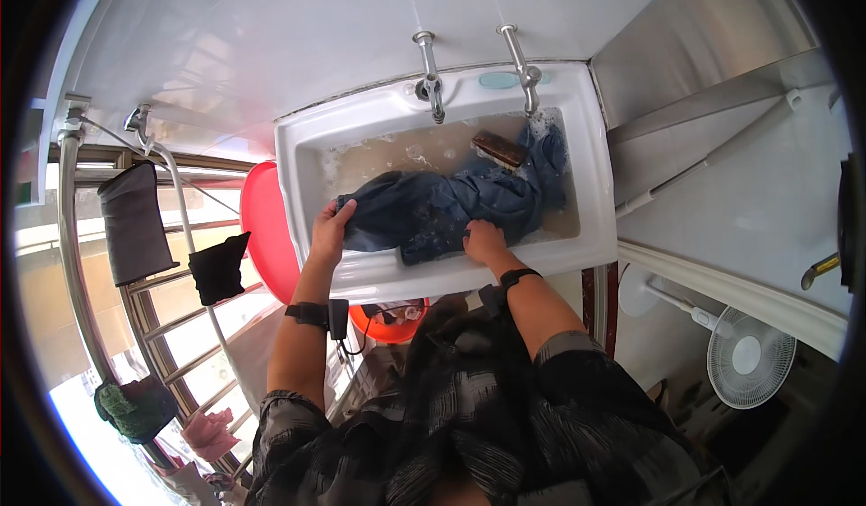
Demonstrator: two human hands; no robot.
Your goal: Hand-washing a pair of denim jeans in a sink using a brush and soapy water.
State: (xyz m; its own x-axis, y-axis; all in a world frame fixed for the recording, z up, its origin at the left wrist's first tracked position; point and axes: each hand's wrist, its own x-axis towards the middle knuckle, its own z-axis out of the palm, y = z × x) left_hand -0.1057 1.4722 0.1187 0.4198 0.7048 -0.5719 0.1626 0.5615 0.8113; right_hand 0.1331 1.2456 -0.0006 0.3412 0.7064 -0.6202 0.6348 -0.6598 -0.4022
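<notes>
A soaked blue denim garment (pixel 388 208) lies bunched across a white sink (pixel 591 181) that holds murky, sudsy water. At its left end, my left hand (pixel 330 226) pinches the cloth between thumb and fingers, close to the sink's left wall. Nearer the middle, my right hand (pixel 485 241) is closed on a fold at the garment's near edge, just above the front rim. A brown scrubbing brush (pixel 499 149) rests, tilted, on the cloth at the back right. The garment's right part is bunched below the right tap (pixel 520 69).
A second tap (pixel 429 73) stands over the sink's back edge. Left are a red basin (pixel 269 231) and a rail (pixel 68 199) with cloths. An orange tub (pixel 390 326) sits under the front rim. Right are a metal panel (pixel 704 37) and a white fan (pixel 750 356).
</notes>
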